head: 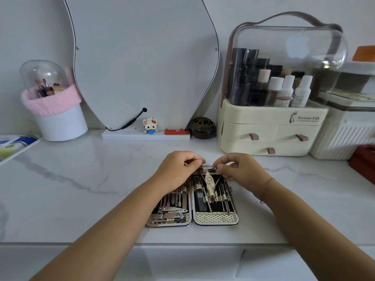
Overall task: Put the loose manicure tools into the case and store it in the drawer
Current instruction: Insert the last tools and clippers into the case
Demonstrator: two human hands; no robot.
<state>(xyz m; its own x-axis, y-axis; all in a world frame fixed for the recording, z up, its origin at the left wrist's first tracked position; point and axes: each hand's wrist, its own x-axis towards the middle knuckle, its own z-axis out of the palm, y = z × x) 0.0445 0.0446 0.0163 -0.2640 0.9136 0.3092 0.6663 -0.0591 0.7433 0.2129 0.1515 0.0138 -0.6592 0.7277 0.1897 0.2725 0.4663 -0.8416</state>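
Note:
The manicure case (215, 219) lies open flat on the marble counter, near its front edge. Both halves hold several metal tools under gold bands. A silver nail clipper (209, 168) sits at the top edge of the right half. My left hand (178, 169) and my right hand (241, 169) pinch it from either side, fingers curled. My left hand covers the top of the left half. The cream organiser's drawers (263, 138) with brown tabs stand shut behind and to the right.
A curved mirror on a white base (146, 136) stands at the back with a small block figure (149, 125). A white brush holder (58, 120) is at the left, a dark ornament (203, 127) beside the organiser, a red box (363, 161) at the right.

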